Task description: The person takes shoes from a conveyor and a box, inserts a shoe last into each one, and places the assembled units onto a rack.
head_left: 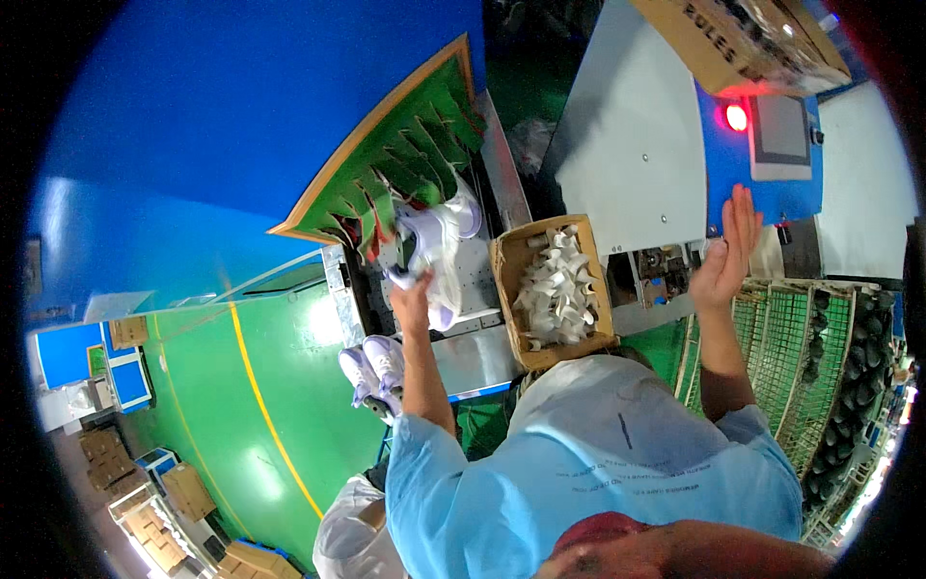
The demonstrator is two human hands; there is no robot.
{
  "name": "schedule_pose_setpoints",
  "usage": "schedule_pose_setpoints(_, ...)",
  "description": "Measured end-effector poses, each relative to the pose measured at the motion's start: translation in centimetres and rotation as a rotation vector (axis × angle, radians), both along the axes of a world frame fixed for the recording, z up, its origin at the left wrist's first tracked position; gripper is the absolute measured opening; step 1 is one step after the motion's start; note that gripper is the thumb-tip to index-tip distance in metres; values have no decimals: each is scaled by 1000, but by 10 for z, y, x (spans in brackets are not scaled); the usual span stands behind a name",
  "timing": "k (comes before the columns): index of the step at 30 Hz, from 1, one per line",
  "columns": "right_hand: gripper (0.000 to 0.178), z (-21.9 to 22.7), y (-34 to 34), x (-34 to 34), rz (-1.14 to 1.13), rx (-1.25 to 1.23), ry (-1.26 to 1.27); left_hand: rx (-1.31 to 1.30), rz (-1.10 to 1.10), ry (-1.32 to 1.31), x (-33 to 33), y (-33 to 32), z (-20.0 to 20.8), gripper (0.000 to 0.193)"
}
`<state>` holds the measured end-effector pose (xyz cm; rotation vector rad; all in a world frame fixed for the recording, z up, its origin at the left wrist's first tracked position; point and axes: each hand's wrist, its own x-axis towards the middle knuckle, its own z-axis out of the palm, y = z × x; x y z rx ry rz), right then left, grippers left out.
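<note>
Clock directions from the middle of the view, unless stated.

- Blue machine (pixel 222 135), at ten o'clock; green flaps (pixel 420 154) hang over its opening.
- Green floor (pixel 217 386), at eight o'clock, with yellow line (pixel 253 386).
- Pale cabinet (pixel 632 145), at two o'clock; screen (pixel 779 130) on its blue front.
- Wire rack (pixel 772 338), green mesh, at three o'clock.
- Cardboard box (pixel 569 355), at three o'clock; white curled pieces (pixel 559 289) heaped inside.
- Pair of sneakers (pixel 384 357), white and lilac, at seven o'clock from the left hand.
- White shoe (pixel 439 239), before the flaps, at one o'clock from the left hand, touching it.
- Left hand (pixel 412 299): fingers partly bent against the shoe's near end; how firmly they grip, cannot tell.
- Right hand (pixel 728 256): raised flat, fingers straight, thumb apart, holding nothing.
- Red lamp (pixel 736 118), lit, at twelve o'clock from the right hand.
</note>
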<state>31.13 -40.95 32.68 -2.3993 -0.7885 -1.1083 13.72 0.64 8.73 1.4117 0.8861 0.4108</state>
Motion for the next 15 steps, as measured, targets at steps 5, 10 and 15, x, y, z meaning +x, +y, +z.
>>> schedule_pose_setpoints(5, 84, -43, 13, -75, 574, 197, 489, -17, -43, -244, -59, -114, 100, 64)
schedule_pose_setpoints(10, 98, -51, 24, -92, 1141, 783, 1359, -403, -246, -680, -54, -239, 177, 144)
schedule_pose_setpoints(15, 79, -32, -38, -65, 1084, 921, 1848, -410, -573, -567, -58, -280, 177, 131)
